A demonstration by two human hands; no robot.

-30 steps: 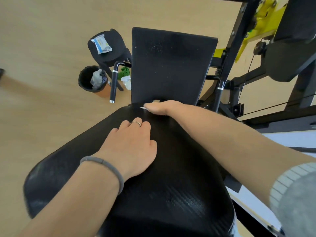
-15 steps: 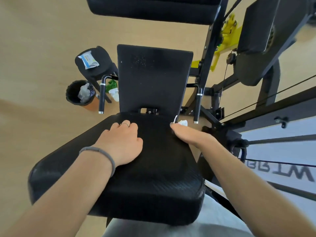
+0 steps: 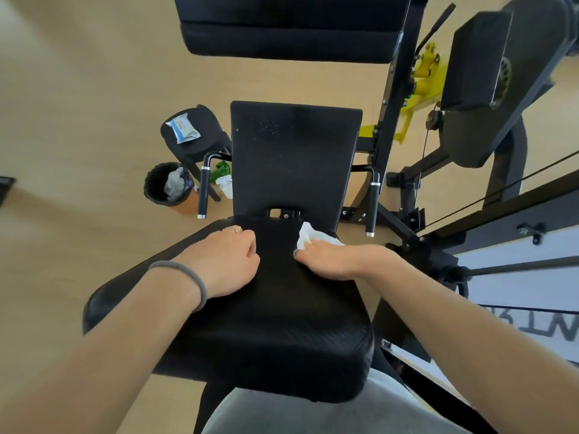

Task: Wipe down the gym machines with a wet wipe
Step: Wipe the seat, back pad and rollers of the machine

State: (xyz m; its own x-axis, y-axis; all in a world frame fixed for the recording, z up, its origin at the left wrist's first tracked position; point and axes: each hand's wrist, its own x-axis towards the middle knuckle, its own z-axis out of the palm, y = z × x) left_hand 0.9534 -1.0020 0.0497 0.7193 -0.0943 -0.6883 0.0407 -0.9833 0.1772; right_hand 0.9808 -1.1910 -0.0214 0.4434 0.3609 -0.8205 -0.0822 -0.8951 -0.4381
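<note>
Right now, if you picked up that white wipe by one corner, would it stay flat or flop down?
Probably flop. The wet wipe is crumpled and bunched under the right hand, so it looks soft, not stiff. It is thin, so likely very light. Being wet, it may cling a little to the black seat pad instead of sliding freely.

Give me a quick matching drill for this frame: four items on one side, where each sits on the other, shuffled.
Items:
1. wet wipe
2. wipes packet
3. trash bin
4. left hand

Places:
A. on the black stool
B. on the floor beside the stool
C. under the right hand at the seat's back edge
D. resting on the seat pad, holding nothing

Pairs: 1-C, 2-A, 3-B, 4-D
</note>
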